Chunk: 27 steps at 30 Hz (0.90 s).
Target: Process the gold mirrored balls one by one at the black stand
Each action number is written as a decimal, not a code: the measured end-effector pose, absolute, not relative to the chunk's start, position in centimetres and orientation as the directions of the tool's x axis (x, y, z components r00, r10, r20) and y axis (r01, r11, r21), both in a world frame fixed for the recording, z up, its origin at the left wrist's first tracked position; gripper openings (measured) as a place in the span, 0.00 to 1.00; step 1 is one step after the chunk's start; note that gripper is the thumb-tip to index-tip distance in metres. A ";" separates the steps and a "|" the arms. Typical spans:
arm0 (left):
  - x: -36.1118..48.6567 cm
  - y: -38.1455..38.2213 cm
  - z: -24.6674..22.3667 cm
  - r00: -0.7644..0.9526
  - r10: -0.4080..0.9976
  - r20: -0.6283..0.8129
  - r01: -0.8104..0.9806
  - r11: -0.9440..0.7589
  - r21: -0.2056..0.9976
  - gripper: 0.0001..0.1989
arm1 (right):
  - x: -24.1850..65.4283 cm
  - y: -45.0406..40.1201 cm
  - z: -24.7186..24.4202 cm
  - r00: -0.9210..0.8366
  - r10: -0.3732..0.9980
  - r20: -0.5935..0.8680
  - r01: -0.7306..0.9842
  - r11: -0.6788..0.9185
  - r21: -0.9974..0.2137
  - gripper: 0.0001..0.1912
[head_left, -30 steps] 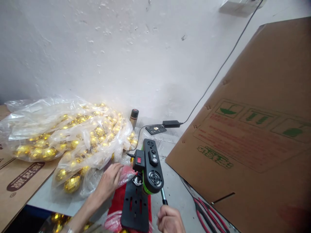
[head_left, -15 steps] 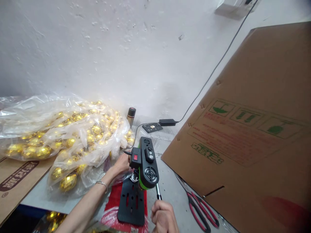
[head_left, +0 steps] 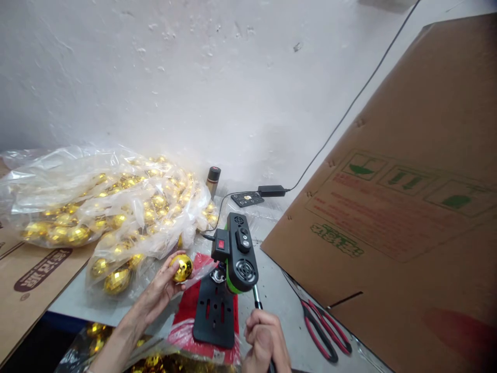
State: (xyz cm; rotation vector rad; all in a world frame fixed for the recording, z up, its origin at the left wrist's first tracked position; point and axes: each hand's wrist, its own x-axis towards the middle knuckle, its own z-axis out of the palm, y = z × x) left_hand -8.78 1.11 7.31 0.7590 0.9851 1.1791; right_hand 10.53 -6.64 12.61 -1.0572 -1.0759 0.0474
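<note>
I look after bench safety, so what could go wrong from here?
The round gold ball might slip from the left hand and roll away. The cable curving loosely to the black machine could snag. The scissors lie near the right hand gripping the lever, so they might get knocked.

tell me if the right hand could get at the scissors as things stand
Probably yes: nothing visible lies between the right hand and the scissors, though its grip on the rod must open first.
</note>
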 end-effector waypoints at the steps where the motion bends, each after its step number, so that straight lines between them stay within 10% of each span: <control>1: -8.6 0.5 7.2 0.076 0.968 -0.239 -0.401 0.249 0.882 0.39 | 10.7 -6.4 12.5 0.503 0.469 0.726 0.462 0.565 -0.684 0.22; 16: -1.5 -1.8 0.0 -0.025 0.997 0.069 0.283 -0.059 0.957 0.31 | 12.0 -5.8 16.1 0.365 0.489 0.792 0.453 0.651 -0.610 0.20; 27: -0.4 -1.6 -1.6 0.166 0.920 0.354 0.364 -0.391 0.845 0.28 | 12.6 -6.1 14.9 0.290 0.487 0.824 0.475 0.674 -0.566 0.17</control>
